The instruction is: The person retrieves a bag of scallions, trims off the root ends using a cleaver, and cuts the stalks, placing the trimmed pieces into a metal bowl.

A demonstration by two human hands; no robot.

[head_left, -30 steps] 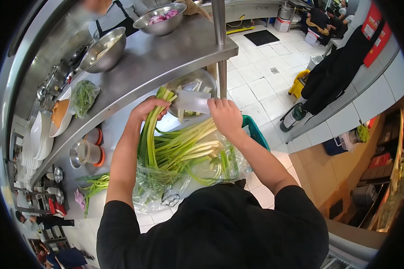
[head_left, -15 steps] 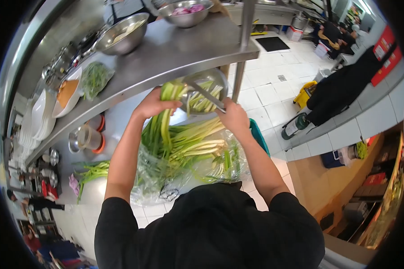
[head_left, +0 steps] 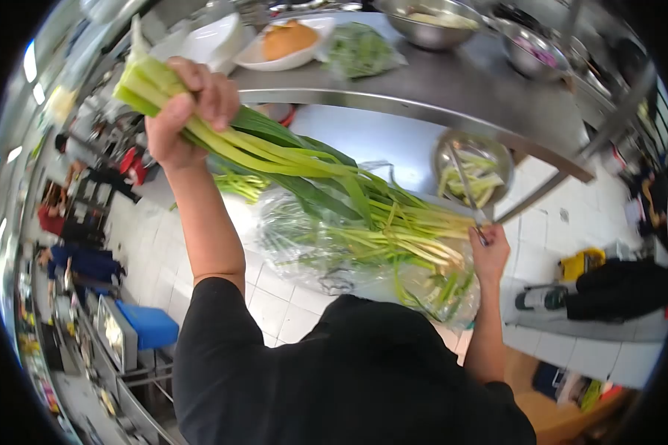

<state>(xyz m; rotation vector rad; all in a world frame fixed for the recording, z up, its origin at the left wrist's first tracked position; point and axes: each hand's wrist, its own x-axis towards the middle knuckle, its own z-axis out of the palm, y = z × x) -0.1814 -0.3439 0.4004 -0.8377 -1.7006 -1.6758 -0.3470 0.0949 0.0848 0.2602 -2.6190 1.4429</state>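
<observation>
Raised at the upper left, my left hand point(head_left: 189, 111) is closed round a bunch of leeks point(head_left: 286, 156), their cut pale-green ends above the fist and long dark leaves trailing down to the right. My right hand point(head_left: 490, 252), low on the right, grips the handle of a knife point(head_left: 462, 174). Its blade points up across a steel bowl point(head_left: 506, 156) of cut leek pieces point(head_left: 476, 182). Between my hands, more long green stalks with whitish ends point(head_left: 441, 248) lie on a clear plastic bag point(head_left: 286, 237). The trailing leaves partly cover this pile.
A steel shelf point(head_left: 453, 111) runs above the worktop. On it are a bagged green vegetable point(head_left: 360, 52), a white dish point(head_left: 304, 59) with orange food, and steel bowls point(head_left: 534, 55). Other greens point(head_left: 241, 185) lie left of the bag. People point(head_left: 89, 259) stand far left.
My left hand has swung up and left from the bowl, lifting the bunch away. My right hand has dropped away from the bowl's edge with the knife. The view has turned left.
</observation>
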